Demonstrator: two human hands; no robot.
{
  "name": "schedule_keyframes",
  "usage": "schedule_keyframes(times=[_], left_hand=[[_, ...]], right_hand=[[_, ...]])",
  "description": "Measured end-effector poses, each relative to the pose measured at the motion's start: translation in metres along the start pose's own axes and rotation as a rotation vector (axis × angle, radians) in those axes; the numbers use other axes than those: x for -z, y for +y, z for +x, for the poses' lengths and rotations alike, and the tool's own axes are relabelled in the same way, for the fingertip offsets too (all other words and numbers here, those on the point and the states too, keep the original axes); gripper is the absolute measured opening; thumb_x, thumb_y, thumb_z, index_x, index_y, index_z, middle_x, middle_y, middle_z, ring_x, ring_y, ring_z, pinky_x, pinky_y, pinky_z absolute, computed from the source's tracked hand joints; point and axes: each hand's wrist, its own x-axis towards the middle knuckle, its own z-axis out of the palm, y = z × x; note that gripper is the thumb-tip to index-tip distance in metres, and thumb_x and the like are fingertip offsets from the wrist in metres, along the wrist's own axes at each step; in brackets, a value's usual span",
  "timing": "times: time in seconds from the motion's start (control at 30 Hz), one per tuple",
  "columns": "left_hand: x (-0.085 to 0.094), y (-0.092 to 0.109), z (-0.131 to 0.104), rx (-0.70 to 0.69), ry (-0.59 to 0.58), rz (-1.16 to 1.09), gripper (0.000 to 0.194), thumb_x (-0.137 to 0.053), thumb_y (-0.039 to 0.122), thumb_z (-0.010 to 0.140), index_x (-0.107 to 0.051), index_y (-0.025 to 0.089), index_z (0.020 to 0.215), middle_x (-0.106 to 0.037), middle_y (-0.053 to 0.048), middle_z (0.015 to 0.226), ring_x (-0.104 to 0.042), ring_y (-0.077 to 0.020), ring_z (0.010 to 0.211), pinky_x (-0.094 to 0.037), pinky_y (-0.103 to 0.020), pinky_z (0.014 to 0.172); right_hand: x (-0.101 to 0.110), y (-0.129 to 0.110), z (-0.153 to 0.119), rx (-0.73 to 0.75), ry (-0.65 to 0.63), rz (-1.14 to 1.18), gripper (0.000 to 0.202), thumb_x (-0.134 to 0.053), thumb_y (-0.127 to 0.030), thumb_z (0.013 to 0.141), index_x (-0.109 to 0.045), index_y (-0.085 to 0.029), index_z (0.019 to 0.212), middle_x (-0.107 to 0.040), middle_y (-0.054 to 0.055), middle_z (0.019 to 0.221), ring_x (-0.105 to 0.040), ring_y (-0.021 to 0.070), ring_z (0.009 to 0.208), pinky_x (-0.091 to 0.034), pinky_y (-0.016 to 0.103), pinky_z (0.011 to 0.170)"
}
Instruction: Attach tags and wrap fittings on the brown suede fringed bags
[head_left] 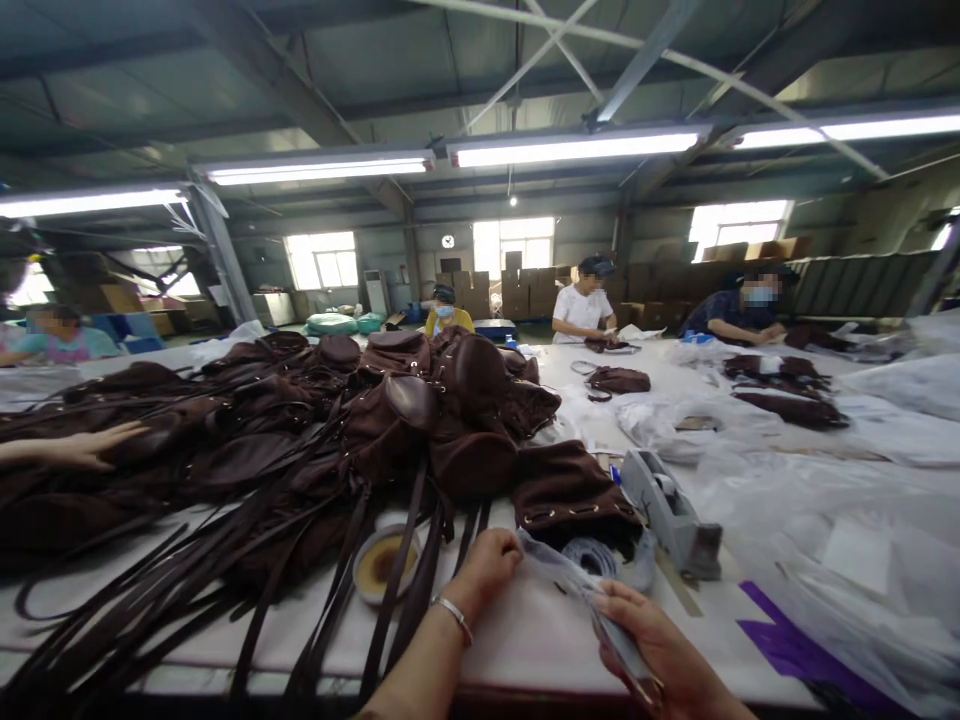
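Head view of a white table [525, 640] in a workshop. The left hand [487, 565], a bangle at its wrist, is curled shut on one end of a clear plastic bag [577, 590]; the right hand [660, 650] is closed on the other end, nearer the table edge, so the bag is stretched taut between them and kept off the surface. Just beyond the bag lies a brown pouch [566, 490], and beside it a grey tape dispenser [671, 510], both within easy reach of the hands. A small round tin [382, 562] sits left of the left hand, partly under long brown straps [225, 590]. The straps trail from a heap of brown bags [337, 410] filling the middle of the table. Another person's hand [90, 448] rests flat on that heap at far left. More plastic sheets [825, 540] lie to the right.
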Motion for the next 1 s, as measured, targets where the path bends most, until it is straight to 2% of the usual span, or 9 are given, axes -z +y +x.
schedule_keyframes(times=[0.13, 0.27, 0.3, 0.43, 0.6, 0.77, 1.0], left_hand=[[0.01, -0.005, 0.005, 0.029, 0.068, -0.068, 0.01, -0.062, 0.01, 0.067, -0.061, 0.019, 0.062, -0.059, 0.0, 0.076, -0.053, -0.0183, 0.084, -0.041, -0.03, 0.084], [0.0, -0.007, 0.004, 0.141, 0.026, -0.262, 0.003, -0.062, 0.022, 0.073, -0.06, 0.02, 0.073, -0.057, 0.001, 0.07, -0.054, -0.016, 0.07, -0.045, -0.028, 0.068], [-0.004, -0.006, 0.003, 0.174, -0.003, -0.325, 0.007, -0.063, 0.025, 0.073, -0.06, 0.02, 0.077, -0.057, 0.001, 0.069, -0.054, -0.0151, 0.066, -0.044, -0.027, 0.062], [-0.014, -0.005, -0.004, 0.243, -0.097, -0.555, 0.022, -0.07, 0.032, 0.068, -0.055, 0.02, 0.079, -0.056, 0.003, 0.07, -0.054, -0.0122, 0.063, -0.042, -0.023, 0.056], [-0.008, -0.004, -0.002, 0.272, -0.175, -0.724, 0.033, -0.082, 0.033, 0.06, -0.059, 0.018, 0.079, -0.052, 0.006, 0.061, -0.045, -0.0079, 0.051, -0.036, -0.022, 0.051], [-0.006, -0.004, 0.006, 0.324, -0.13, -0.829, 0.046, -0.086, 0.04, 0.06, -0.063, 0.018, 0.092, -0.058, 0.004, 0.068, -0.049, -0.0076, 0.055, -0.034, -0.02, 0.051], [-0.011, -0.004, 0.009, 0.357, -0.173, -0.867, 0.049, -0.087, 0.051, 0.058, -0.055, 0.019, 0.078, -0.049, 0.008, 0.059, -0.043, -0.0051, 0.049, -0.03, -0.018, 0.048]], right_hand=[[0.012, 0.004, 0.003, 0.012, -0.1, -0.123, 0.047, -0.089, -0.043, 0.059, -0.05, -0.018, 0.07, -0.043, -0.009, 0.051, -0.032, 0.0025, 0.041, -0.021, 0.016, 0.041], [0.025, 0.01, 0.007, 0.019, -0.098, -0.161, 0.047, -0.089, -0.043, 0.057, -0.053, -0.016, 0.068, -0.049, -0.006, 0.056, -0.036, 0.0034, 0.047, -0.023, 0.016, 0.046], [0.026, 0.012, 0.007, 0.007, -0.1, -0.156, 0.048, -0.09, -0.044, 0.057, -0.053, -0.016, 0.068, -0.049, -0.006, 0.056, -0.036, 0.0035, 0.047, -0.024, 0.016, 0.046], [0.021, 0.016, 0.005, -0.007, -0.107, -0.122, 0.049, -0.091, -0.045, 0.056, -0.052, -0.017, 0.07, -0.047, -0.007, 0.054, -0.034, 0.0031, 0.046, -0.024, 0.016, 0.044], [0.017, 0.017, 0.006, -0.018, -0.125, -0.052, 0.049, -0.088, -0.047, 0.062, -0.048, -0.02, 0.073, -0.04, -0.012, 0.048, -0.026, 0.0016, 0.037, -0.018, 0.017, 0.038], [0.016, 0.017, 0.01, -0.013, -0.126, -0.015, 0.049, -0.088, -0.045, 0.064, -0.046, -0.021, 0.073, -0.041, -0.012, 0.047, -0.03, 0.0014, 0.034, -0.02, 0.016, 0.037], [0.019, 0.021, 0.009, -0.029, -0.163, -0.037, 0.051, -0.087, -0.05, 0.064, -0.046, -0.02, 0.074, -0.041, -0.011, 0.045, -0.03, 0.0013, 0.033, -0.02, 0.016, 0.037]])
